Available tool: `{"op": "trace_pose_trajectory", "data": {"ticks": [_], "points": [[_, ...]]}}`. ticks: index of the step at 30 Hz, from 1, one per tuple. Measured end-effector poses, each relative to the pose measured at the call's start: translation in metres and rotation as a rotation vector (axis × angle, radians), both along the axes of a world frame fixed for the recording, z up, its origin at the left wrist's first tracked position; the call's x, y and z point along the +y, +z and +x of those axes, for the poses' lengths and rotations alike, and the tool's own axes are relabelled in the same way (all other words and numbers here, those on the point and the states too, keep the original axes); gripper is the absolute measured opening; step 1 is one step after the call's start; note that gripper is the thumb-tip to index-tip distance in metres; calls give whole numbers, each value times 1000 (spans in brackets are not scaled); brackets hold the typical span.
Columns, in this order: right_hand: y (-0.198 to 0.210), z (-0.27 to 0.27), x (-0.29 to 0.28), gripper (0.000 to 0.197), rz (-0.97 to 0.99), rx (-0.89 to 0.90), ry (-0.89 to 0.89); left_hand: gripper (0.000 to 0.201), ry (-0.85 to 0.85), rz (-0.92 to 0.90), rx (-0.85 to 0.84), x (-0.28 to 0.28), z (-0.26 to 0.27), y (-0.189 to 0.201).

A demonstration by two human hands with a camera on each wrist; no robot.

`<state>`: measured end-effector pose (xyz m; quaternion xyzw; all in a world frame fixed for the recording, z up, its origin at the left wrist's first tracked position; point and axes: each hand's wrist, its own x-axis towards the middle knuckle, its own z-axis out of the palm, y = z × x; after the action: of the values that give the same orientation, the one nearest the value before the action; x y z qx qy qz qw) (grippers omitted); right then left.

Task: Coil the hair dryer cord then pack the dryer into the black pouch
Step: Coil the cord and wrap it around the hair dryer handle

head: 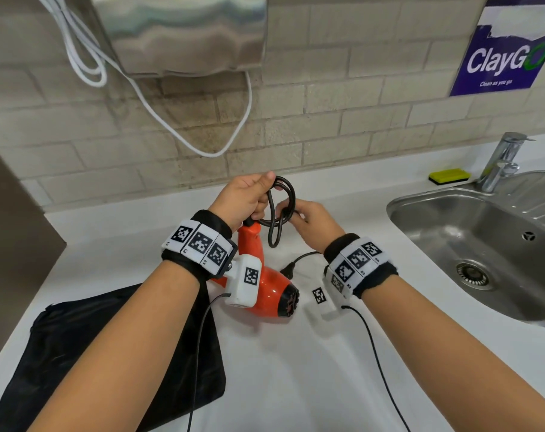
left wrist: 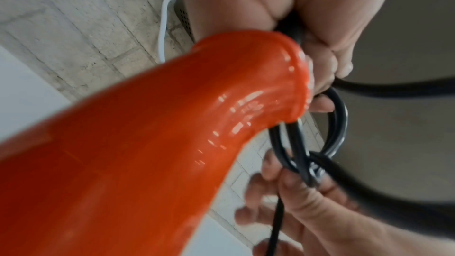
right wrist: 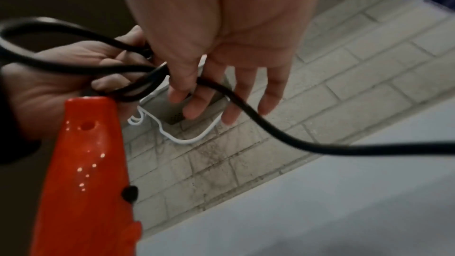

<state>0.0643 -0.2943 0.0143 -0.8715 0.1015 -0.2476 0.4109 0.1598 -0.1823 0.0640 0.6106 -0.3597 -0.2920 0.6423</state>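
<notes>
From the head view, the left hand (head: 244,198) grips the gathered loops of the black cord (head: 280,210) just above the handle end of the orange hair dryer (head: 265,291), whose body lies on the white bench (head: 327,353) under the left wrist. Holding the loops at the handle likely keeps the coil from springing open. The right hand (head: 311,218) touches the loops from the right, fingers on the cord, apparently feeding the next turn. The loose tail runs back to the plug (head: 288,271), lying on the bench near the dryer, so coiling is not yet finished. The black pouch (head: 93,353) lies flat at the near left, close for packing. A sink (head: 452,219) sits at the right.

The left wrist view shows the left hand's curled fingers (left wrist: 339,59) clamped on the cord at the handle's end, with the loops hanging beyond and the right hand's fingers among them.

In the right wrist view, the right hand's fingers (right wrist: 246,89) are mostly straight and spread, the cord passing across them rather than pinched, which lets it slide while being guided.
</notes>
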Motion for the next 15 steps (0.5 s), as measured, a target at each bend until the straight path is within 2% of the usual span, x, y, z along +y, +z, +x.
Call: {"op": "trace_pose_trajectory", "data": {"ticks": [5,8,11,13,15], "points": [[-14,0,-12,21,-8,97,-176,31,30,-6,29,2,7,0],[-20,-1,-25,22,119,152,-294,29,30,-13,52,3,9,0],[-30,-11,-42,23,231,335,-379,29,29,-23,45,6,9,-1],[-36,-18,-46,24,164,479,-393,25,16,-9,-7,8,7,-1],[-32,-20,-40,24,-79,624,-405,19,5,4,-24,7,6,0]]}}
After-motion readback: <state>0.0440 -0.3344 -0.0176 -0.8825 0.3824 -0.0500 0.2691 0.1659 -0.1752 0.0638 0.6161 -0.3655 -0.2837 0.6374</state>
